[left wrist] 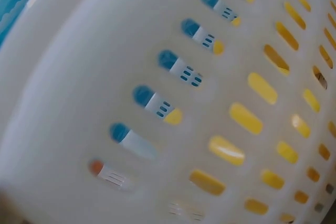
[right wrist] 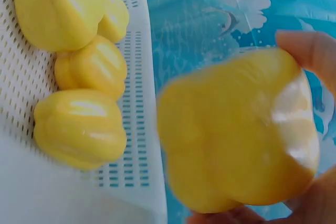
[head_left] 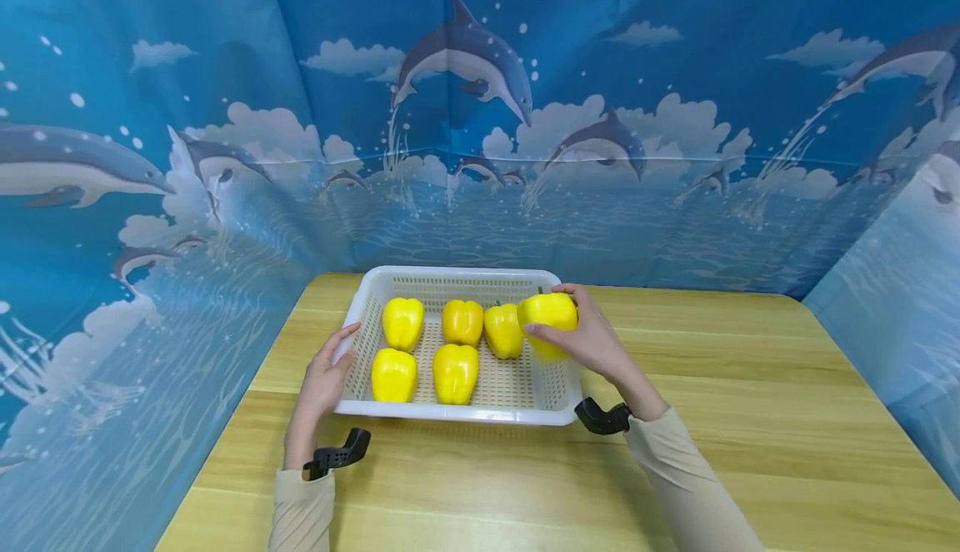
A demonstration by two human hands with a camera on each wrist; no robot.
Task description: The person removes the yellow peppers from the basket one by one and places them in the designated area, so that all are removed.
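My right hand (head_left: 596, 339) grips a yellow bell pepper (head_left: 547, 311), with its thumb on the near side and fingers round the back. This pepper is raised above the right end of a white perforated plastic basket (head_left: 480, 414). Viewed from the right wrist, the held pepper (right wrist: 236, 135) fills the space between thumb and fingers. My left hand (head_left: 324, 381) rests at the basket's left rim, its index finger and thumb extended over the edge. The left wrist view is filled by the basket's slotted side wall (left wrist: 105, 61), with yellow showing through the slots.
Several yellow bell peppers lie in the basket, among them one at front left (head_left: 393, 375) and one beside the held pepper (head_left: 503, 331). The basket stands on a wooden table (head_left: 750, 419). A blue dolphin-print curtain (head_left: 480, 202) hangs behind and at both sides.
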